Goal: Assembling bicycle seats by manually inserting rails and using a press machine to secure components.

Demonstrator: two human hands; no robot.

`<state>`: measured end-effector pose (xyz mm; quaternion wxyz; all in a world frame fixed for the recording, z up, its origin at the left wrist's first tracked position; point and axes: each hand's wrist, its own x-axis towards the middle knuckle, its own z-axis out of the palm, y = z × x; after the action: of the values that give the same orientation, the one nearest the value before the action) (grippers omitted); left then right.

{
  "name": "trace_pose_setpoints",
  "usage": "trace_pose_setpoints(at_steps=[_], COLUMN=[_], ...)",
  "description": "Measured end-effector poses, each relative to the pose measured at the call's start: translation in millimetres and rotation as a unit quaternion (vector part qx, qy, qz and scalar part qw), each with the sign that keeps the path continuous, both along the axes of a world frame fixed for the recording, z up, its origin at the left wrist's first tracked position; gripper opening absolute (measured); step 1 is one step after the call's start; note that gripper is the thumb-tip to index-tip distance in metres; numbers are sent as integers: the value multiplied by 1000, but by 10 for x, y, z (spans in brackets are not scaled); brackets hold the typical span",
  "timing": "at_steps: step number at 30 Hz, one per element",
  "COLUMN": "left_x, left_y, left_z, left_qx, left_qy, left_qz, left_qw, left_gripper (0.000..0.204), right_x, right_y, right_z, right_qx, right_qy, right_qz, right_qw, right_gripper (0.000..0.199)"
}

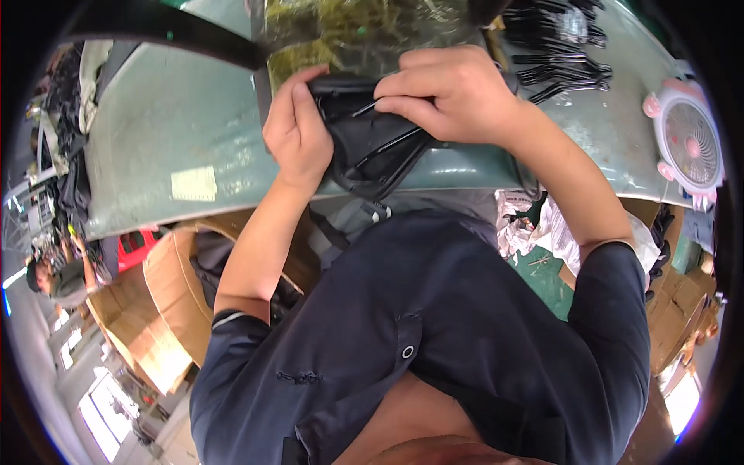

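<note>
A black, soft-looking piece with a thick rounded rim [364,174] is held over the near edge of the table. My left hand [298,132] grips its left side, the thumb raised along the rim. My right hand [457,93] is closed in a pinch on a thin black rod [364,110], whose tip points left across the piece. A second straight stretch of black rod [391,146] runs slantwise below; whether both belong to one bent rod I cannot tell. The curled fingers of my right hand hide the pinched part.
Bent black metal rods [562,74] lie in a pile at the back right. Behind my hands is a board covered in yellowish tape [372,35]. A pink and white fan [690,143] stands far right, a pale paper [194,184] lies left. Cardboard boxes [147,333] stand below the table.
</note>
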<state>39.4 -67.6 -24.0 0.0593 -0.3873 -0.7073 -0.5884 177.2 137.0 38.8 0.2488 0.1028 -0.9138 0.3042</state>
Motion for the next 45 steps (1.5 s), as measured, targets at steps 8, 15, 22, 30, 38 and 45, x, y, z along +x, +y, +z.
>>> trace_pose_setpoints(at_steps=[8, 15, 22, 30, 38, 45], left_x=[-16, -21, -91, -6, -9, 209], left_y=[-61, 48, -43, -9, -4, -21], left_z=[-22, -9, 76, 207, 235, 338], left_qx=[34, 48, 17, -50, -66, -104], left_qy=[87, 119, 188, 304, 302, 258], left_qz=[12, 24, -90, -88, -87, 33], left_qw=[996, 991, 978, 947, 947, 960], left_gripper=[13, 6, 28, 23, 21, 18], right_x=[-6, 149, 62, -32, 7, 53], right_y=[-122, -287, -150, -129, -170, -47], right_z=[45, -132, -42, 86, -10, 128], right_qx=[-50, -67, -51, -38, -59, 37], right_qy=[-51, -5, -27, -42, -48, 187], right_qz=[-16, -68, -25, -43, -68, -172], right_qw=[997, 995, 998, 997, 995, 966], right_gripper=[18, 10, 14, 19, 21, 37])
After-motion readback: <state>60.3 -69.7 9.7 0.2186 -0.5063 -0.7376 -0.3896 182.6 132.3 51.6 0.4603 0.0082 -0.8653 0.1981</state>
